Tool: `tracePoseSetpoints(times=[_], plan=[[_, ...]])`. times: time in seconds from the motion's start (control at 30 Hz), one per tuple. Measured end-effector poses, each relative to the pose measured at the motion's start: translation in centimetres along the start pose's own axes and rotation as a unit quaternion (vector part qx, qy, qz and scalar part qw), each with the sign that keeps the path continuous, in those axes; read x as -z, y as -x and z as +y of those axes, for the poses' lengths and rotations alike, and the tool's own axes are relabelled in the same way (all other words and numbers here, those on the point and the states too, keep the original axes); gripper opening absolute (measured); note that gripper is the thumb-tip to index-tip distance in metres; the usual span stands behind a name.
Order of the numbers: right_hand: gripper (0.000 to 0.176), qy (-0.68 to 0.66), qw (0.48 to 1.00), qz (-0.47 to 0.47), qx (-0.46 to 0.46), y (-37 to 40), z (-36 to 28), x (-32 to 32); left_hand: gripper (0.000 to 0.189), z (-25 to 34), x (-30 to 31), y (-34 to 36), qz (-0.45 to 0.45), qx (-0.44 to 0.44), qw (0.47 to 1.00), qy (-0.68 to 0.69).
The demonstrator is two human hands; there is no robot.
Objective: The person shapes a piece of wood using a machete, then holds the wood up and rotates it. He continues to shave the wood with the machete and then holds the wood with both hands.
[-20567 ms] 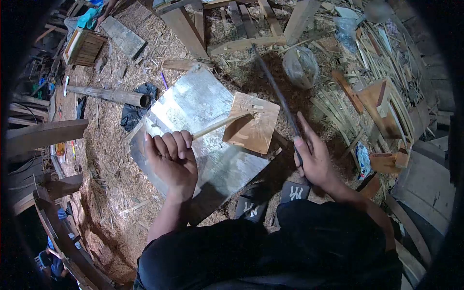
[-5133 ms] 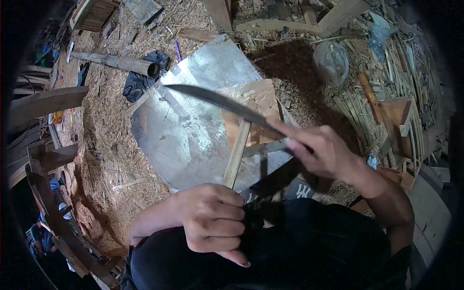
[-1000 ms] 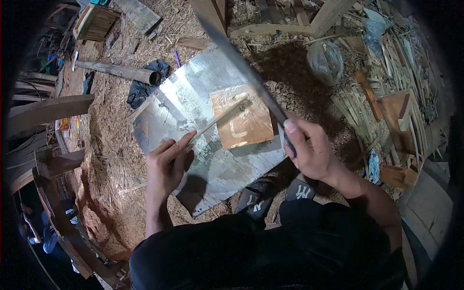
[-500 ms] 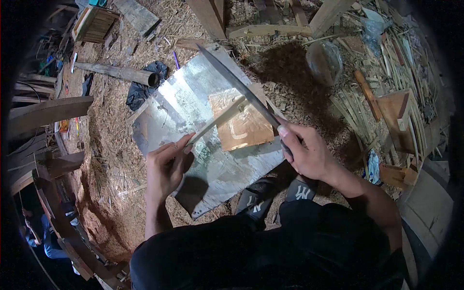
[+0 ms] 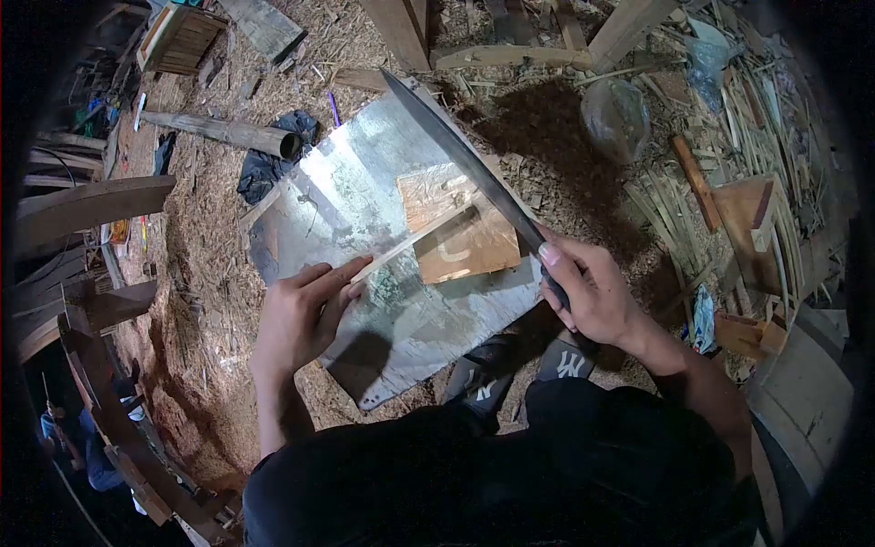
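Note:
My left hand (image 5: pixel 312 305) pinches the near end of a thin pale wood strip (image 5: pixel 415 239), whose far end reaches over a square wooden block (image 5: pixel 469 255). In my right hand (image 5: pixel 588 287) is the handle of a long dark blade (image 5: pixel 456 150), which points up and to the left. The blade passes just beyond the strip's far end; whether they touch I cannot tell. Under the block lies a worn grey metal-like sheet (image 5: pixel 355 196) on the shavings.
A round wooden or bamboo pole (image 5: pixel 219 132) and black plastic (image 5: pixel 260 173) lie at the left. Wood strips (image 5: pixel 665 214), a clear bag (image 5: pixel 615 118) and an orange-brown stick (image 5: pixel 694 182) are at the right. Another person (image 5: pixel 98 451) is partly visible at lower left.
My left hand has moved slightly left and down, and the strip lies at a flatter angle. My right hand and the blade have shifted slightly right.

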State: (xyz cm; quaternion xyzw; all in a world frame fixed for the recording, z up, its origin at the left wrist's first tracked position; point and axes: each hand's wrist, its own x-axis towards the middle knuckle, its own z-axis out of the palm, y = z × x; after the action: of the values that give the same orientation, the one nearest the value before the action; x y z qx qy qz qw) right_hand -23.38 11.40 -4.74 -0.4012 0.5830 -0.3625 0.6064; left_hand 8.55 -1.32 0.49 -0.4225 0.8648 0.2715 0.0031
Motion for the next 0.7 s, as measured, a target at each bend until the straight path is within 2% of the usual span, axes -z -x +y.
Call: tracePoseSetpoints(times=[0.07,0.13,0.23,0.33,0.57,0.63,0.7], plan=[[0.048,0.007,1.000,-0.004,0.014,0.0,0.0,-0.1,0.039,0.2,0.2,0.0,-0.024,-0.002,0.999,-0.033],[0.047,0.015,0.999,-0.008,0.029,0.0,-0.1,-0.1,0.041,0.7,0.0,0.0,0.026,-0.038,0.999,-0.019],[0.047,0.043,0.998,-0.010,0.033,-0.1,-0.3,-0.2,0.038,1.6,0.5,0.1,-0.022,0.008,1.000,-0.002],[0.047,0.058,0.998,-0.010,0.033,-0.2,0.0,-0.3,0.037,1.5,0.1,0.2,-0.002,-0.002,1.000,-0.017],[0.048,0.000,0.998,0.006,0.063,0.2,0.0,-0.8,0.036,1.7,-0.5,0.5,-0.009,0.030,0.999,-0.025],[0.047,-0.004,0.998,0.006,0.061,0.0,0.4,-0.8,0.038,0.9,-1.3,0.8,0.031,0.000,0.999,0.007],[0.046,0.089,0.993,0.027,0.068,-0.4,1.0,-0.9,0.037,0.7,-1.7,0.8,0.040,-0.007,0.999,0.017]])
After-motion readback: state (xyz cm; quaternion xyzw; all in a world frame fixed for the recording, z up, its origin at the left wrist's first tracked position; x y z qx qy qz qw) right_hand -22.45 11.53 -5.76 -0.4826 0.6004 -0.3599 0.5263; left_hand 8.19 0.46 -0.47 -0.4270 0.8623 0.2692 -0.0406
